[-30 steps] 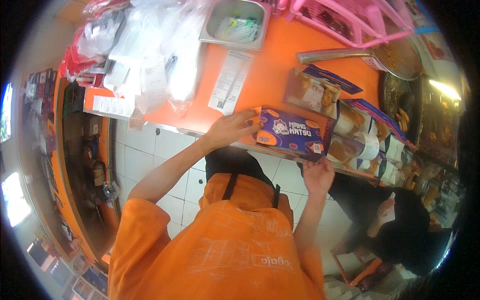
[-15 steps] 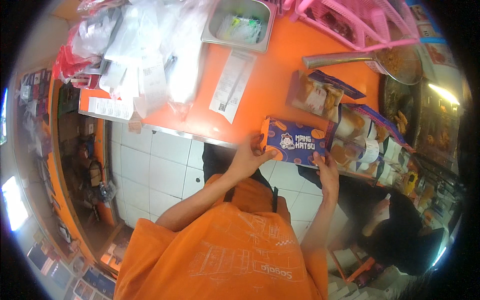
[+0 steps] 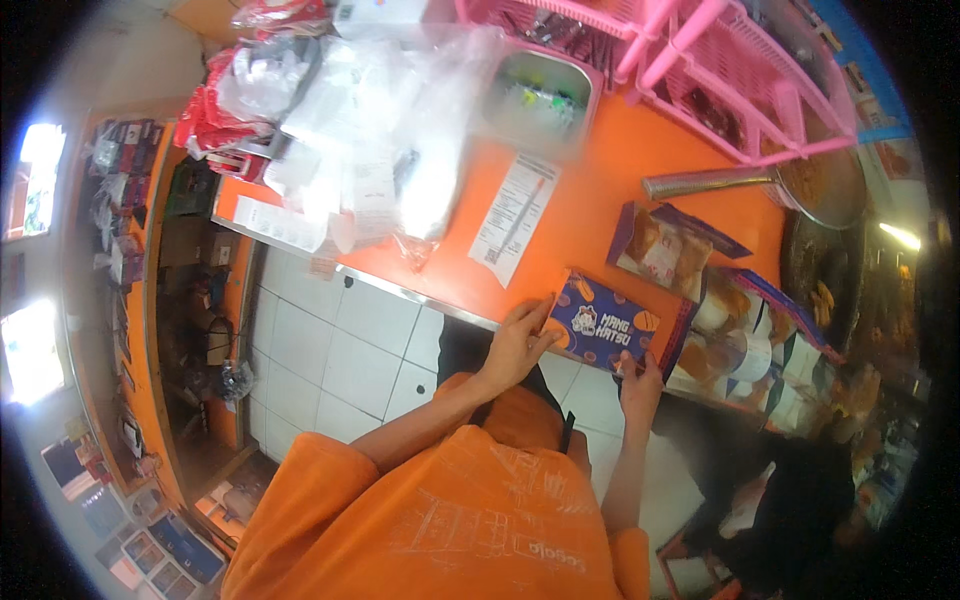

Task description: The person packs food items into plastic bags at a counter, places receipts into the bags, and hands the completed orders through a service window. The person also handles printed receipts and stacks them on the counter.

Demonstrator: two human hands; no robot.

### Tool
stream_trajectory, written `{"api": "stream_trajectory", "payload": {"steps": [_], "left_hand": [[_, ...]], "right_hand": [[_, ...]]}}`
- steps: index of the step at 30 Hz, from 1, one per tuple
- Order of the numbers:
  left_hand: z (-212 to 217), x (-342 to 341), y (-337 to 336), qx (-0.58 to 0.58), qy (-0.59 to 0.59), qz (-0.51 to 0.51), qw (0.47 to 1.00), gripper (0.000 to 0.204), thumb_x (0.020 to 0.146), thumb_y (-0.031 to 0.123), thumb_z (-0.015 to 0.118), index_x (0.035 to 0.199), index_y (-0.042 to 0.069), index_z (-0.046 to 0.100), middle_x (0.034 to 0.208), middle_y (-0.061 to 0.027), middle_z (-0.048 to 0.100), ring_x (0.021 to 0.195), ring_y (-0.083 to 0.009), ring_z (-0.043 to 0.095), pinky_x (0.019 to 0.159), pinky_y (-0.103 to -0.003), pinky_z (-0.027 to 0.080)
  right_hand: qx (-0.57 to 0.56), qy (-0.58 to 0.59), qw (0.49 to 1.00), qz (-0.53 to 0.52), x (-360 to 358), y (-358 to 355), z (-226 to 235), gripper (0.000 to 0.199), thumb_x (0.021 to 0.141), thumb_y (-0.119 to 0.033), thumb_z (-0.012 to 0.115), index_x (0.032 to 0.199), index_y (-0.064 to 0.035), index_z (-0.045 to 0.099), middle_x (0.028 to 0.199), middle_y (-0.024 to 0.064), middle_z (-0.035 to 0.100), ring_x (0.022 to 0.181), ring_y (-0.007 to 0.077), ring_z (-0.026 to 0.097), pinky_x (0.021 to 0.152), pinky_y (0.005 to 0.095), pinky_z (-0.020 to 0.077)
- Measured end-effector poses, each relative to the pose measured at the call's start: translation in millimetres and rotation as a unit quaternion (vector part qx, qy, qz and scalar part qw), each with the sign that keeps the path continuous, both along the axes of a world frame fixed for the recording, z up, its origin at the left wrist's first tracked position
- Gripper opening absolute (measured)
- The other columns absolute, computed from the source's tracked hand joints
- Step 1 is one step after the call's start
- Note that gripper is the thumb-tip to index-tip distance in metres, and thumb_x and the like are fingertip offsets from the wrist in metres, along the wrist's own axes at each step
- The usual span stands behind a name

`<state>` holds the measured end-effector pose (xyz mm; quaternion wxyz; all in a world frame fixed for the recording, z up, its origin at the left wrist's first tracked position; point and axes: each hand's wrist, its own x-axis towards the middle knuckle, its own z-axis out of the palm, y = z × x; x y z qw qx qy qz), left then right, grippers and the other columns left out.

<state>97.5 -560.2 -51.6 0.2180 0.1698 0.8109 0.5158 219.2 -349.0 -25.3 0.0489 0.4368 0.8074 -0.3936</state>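
A flat blue-and-orange cardboard food box (image 3: 612, 322) with a printed lid lies closed at the near edge of the orange counter. My left hand (image 3: 521, 347) grips its left end, thumb along the front edge. At the box's near right corner my right hand (image 3: 640, 388) pinches the edge between thumb and fingers. Just behind it stands an open box of bread-like food (image 3: 662, 252) in see-through wrapping. More open boxes with wrapped bread (image 3: 728, 318) sit to the right. A long printed receipt (image 3: 515, 218) lies on the counter to the left.
Clear plastic bags (image 3: 420, 150) and paper slips cover the counter's left end. A metal tray (image 3: 540, 95) with small packets and pink baskets (image 3: 750, 90) stand at the back. A metal strainer (image 3: 815, 185) lies at right. A person in dark clothes (image 3: 790, 500) is at the lower right.
The view has shifted, so the counter and its things appear lower and further right. Both hands keep hold of the food box, which looks more tilted in the picture.
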Motion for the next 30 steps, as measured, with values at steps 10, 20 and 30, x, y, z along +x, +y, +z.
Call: {"api": "stream_trajectory", "payload": {"steps": [10, 20, 30], "left_hand": [[3, 0, -22, 0.023, 0.056, -0.06, 0.996, 0.051, 0.095, 0.014, 0.069, 0.143, 0.002, 0.055, 0.137, -0.0196, 0.058, 0.12, -0.0309, 0.06, 0.096, -0.039, 0.053], [69, -309, -84, -0.518, 0.328, -0.009, 0.79, 0.029, 0.091, 0.026, 0.066, 0.118, 0.017, 0.07, 0.114, -0.0091, 0.07, 0.119, -0.0275, 0.061, 0.112, -0.052, 0.036], [152, -406, -269, -0.091, 0.156, -0.09, 0.979, 0.039, 0.094, 0.01, 0.058, 0.131, -0.001, 0.061, 0.113, -0.0148, 0.068, 0.098, -0.0198, 0.066, 0.09, -0.034, 0.053]], "right_hand": [[-0.001, -0.048, 0.916, 0.399, -105, 43, 44, 0.091, 0.049, -0.032, 0.099, 0.126, 0.0006, 0.064, 0.115, 0.0185, 0.071, 0.11, 0.0352, 0.067, 0.096, 0.0426, 0.0516], [-0.202, 0.114, 0.972, 0.048, -17, 20, 47, 0.085, 0.051, -0.032, 0.099, 0.121, -0.0009, 0.062, 0.115, 0.015, 0.07, 0.107, 0.0294, 0.068, 0.091, 0.039, 0.0535], [-0.217, 0.285, 0.918, -0.172, -52, -114, 88, 0.081, 0.056, -0.025, 0.097, 0.123, -0.0025, 0.057, 0.118, 0.0136, 0.067, 0.108, 0.0274, 0.067, 0.093, 0.0384, 0.0529]]}}
